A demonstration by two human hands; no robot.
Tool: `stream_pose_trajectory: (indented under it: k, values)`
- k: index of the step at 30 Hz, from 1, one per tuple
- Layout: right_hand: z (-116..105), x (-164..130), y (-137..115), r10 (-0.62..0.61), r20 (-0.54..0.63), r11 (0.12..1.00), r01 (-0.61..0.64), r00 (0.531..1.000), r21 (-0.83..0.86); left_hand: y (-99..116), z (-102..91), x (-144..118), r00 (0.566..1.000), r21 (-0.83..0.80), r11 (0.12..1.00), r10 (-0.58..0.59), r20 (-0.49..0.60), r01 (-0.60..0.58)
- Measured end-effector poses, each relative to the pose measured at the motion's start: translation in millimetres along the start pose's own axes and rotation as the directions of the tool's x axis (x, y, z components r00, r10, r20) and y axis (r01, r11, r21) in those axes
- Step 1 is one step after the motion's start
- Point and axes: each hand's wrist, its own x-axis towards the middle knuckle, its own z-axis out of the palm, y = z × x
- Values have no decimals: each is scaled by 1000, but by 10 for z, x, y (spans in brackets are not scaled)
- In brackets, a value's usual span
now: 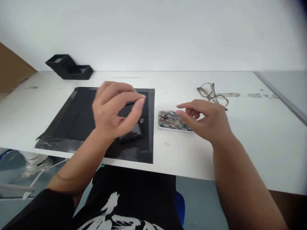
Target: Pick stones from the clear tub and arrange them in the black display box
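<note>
My left hand (115,108) hovers over a black mat (79,118), blurred, with its fingers curled and apart; it seems to hold nothing. Under it on the mat lies a dark flat device (131,132), partly hidden, with a tiny grey piece (142,120) beside it. My right hand (203,119) reaches over a small white tray (168,127) filled with several tiny shiny multicoloured parts. Its forefinger points left over the tray, and the other fingers are loosely bent. Nothing shows between those fingers.
A pair of grey glasses (212,94) lies behind the tray on the white table (251,137). A black stepped holder (68,66) stands at the back left near the wall. A brown board (11,70) leans at far left.
</note>
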Motion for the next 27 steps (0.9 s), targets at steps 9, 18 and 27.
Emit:
stream_pose_trajectory:
  k: [9, 18, 27]
  values:
    - [474, -44, -515, -406, 377, 821, 514, 832, -249, -870, -295, -461, 985, 289, 956, 96, -142, -52]
    - [809, 131, -538, -270, 488, 771, 490, 830, -407, -941, -159, -683, 986, 114, 993, 39, -164, -20]
    - [653, 151, -622, -262, 209, 952, 288, 942, -107, -823, -184, -600, 917, -213, 953, 122, -381, -215]
